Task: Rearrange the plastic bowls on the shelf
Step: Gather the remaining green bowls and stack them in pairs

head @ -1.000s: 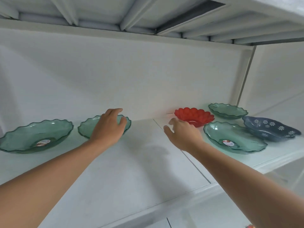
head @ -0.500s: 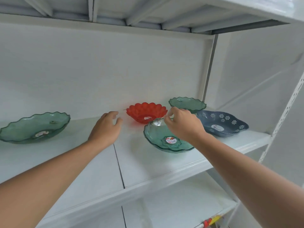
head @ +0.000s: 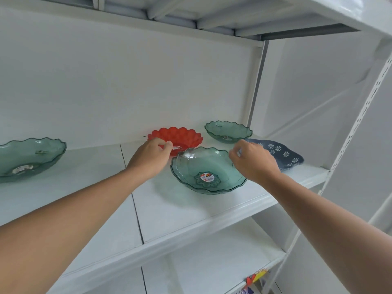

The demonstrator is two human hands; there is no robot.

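A large clear green bowl [head: 209, 166] with a sticker in its middle sits near the front of the white shelf [head: 95, 187]. My right hand [head: 253, 161] pinches its right rim. Just behind it stands a red flower-shaped bowl [head: 183, 135]. My left hand [head: 150, 159] has its fingers closed on the red bowl's near-left rim. A smaller green bowl [head: 228, 131] stands at the back right. A dark blue bowl with white flowers [head: 285, 154] lies to the right, partly hidden by my right hand. Another large green bowl [head: 27, 155] rests at the far left.
The shelf's back wall rises right behind the bowls, and the shelf above hangs low overhead. A perforated white upright [head: 360, 115] stands at the right front corner. A lower shelf [head: 212, 262] shows below, with colourful packaging [head: 255, 277] at its right edge.
My left hand moved right from the bare shelf onto the red bowl's rim. My right hand shifted from the green bowl's back rim to its right rim. The view swung right.
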